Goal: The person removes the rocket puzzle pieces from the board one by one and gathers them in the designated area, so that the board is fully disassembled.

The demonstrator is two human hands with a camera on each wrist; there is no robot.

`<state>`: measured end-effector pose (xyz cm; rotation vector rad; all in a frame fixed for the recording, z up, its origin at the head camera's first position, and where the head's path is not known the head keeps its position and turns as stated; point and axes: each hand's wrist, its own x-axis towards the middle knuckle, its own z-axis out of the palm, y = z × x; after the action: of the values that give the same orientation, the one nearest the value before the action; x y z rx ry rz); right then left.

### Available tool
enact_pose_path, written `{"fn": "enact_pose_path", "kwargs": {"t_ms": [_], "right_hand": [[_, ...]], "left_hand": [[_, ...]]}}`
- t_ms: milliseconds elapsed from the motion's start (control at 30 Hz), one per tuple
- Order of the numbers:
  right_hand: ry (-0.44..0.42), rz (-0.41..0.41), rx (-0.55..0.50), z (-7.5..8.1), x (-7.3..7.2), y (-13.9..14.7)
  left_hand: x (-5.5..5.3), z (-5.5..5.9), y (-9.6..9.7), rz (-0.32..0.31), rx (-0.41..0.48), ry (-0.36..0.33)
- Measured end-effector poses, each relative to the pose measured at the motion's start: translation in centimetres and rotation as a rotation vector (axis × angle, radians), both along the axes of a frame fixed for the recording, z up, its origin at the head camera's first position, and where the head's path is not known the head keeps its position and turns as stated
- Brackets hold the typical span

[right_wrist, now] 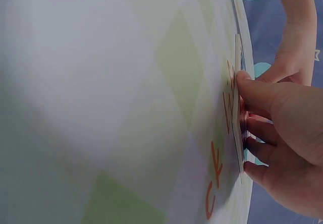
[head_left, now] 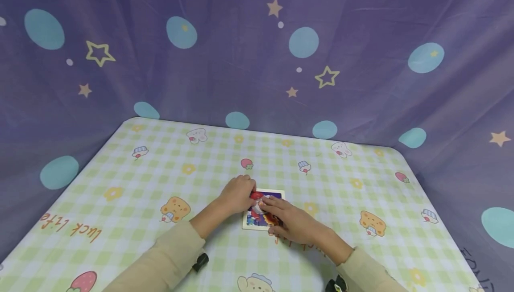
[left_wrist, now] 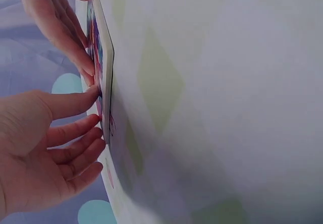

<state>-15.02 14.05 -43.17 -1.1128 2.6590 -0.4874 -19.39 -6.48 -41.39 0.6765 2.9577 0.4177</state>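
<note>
A flat, nearly square picture board (head_left: pixel 257 228) with a cream border lies on the table. Its print shows a red hat, purple ground and other bright shapes, partly hidden under the hands. My left hand (head_left: pixel 238 193) grips it around the far left corner, thumb on the picture and curled fingers along the edge. My right hand (head_left: pixel 295 220) rests on the right part, its fingers spread over the picture and the thumb near the near right corner. In the right wrist view, that thumb touches the board's pale edge (right_wrist: pixel 235 98).
A green-and-white checked tablecloth (head_left: pixel 168 247) with printed strawberries, flowers and bears covers the table. Behind the table hangs a purple curtain (head_left: pixel 241 73) with blue ovals and stars. Black clips (head_left: pixel 200 262) sit at both sleeves.
</note>
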Motion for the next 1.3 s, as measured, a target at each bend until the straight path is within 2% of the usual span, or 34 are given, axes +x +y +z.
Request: {"fn": "enact_pose_path", "kwargs": {"t_ms": [333, 867, 1300], "right_hand": [[-0.008, 0.004, -0.010, 0.27, 0.09, -0.11], [0.012, 0.005, -0.011, 0.14, 0.03, -0.18], [0.006, 0.003, -0.010, -0.05, 0.03, -0.13]], "left_hand": [[-0.17, 0.16, 0.33, 0.044, 0.021, -0.060], [-0.08, 0.74, 0.57, 0.080, 0.032, -0.110], [0.00, 0.56, 0.69, 0.104, 0.110, -0.162]]}}
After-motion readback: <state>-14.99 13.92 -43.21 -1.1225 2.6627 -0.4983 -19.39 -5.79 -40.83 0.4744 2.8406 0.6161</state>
